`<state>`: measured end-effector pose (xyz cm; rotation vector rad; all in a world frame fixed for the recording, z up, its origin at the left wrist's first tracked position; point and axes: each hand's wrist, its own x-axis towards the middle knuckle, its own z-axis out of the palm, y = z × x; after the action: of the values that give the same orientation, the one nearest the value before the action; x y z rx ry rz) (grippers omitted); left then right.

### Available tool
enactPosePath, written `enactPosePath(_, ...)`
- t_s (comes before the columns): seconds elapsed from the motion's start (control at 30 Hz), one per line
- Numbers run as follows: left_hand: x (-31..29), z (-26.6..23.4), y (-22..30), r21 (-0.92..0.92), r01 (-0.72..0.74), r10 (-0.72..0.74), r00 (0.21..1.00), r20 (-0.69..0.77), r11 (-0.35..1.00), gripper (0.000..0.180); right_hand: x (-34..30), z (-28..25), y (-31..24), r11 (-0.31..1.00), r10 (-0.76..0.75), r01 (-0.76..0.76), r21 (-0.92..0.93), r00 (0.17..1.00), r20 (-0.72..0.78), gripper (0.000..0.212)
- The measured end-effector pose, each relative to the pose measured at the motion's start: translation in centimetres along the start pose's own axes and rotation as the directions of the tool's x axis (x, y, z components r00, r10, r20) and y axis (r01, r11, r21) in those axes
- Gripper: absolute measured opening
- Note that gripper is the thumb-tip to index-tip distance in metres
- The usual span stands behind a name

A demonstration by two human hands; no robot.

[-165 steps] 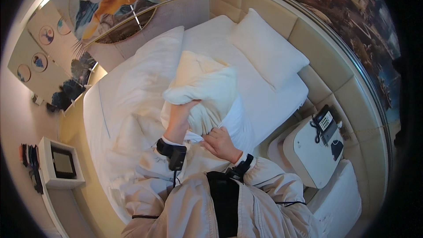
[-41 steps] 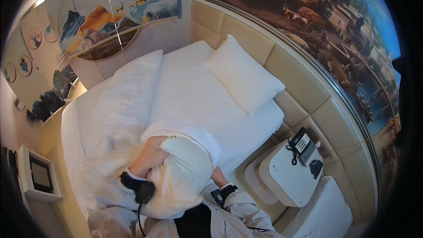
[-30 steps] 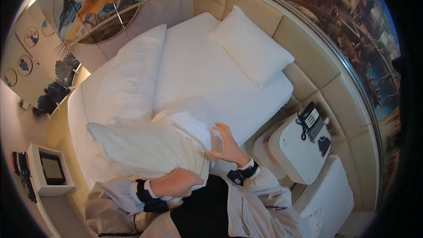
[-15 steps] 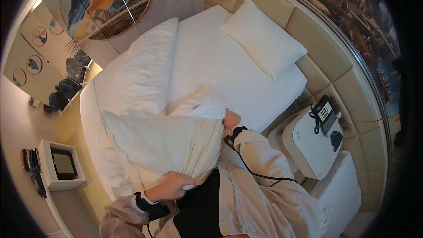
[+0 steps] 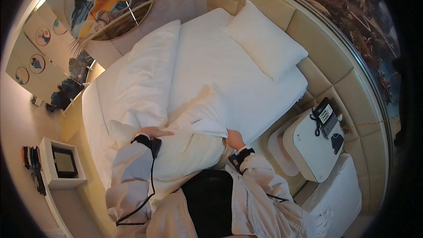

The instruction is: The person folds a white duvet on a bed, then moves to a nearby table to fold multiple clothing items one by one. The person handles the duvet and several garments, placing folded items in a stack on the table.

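Left hand (image 5: 155, 132) has moved up the pillow (image 5: 187, 155), grip unclear; right hand (image 5: 235, 139) pinches pillowcase (image 5: 209, 125)

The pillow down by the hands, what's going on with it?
A person's right hand grips the edge of a white cover at the far end of a cream pillow. The left hand lies opposite, fingers straight; whether it holds anything is unclear. Another pillow lies on the bed.

The right hand (image 5: 235, 139) grips a white pillowcase (image 5: 207, 123) partly over a cream pillow (image 5: 187, 156).
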<state>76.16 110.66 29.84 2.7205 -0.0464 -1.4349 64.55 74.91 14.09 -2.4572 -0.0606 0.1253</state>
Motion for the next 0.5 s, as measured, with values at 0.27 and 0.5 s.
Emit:
enactPosePath(0.27,-3.7,4.4,5.0,0.089,-0.34,0.351,0.917,-0.189,0.936,0.067,-4.1,-2.0,1.3,0.958,0.257,-0.257,0.124,0.966,0.018,0.046)
enactPosePath(0.5,-11.7,6.1,7.8,-0.257,-0.68,0.494,0.696,-0.521,0.687,0.031,-3.8,-11.5,-9.2,0.924,-0.196,0.275,0.265,0.937,-0.289,0.081)
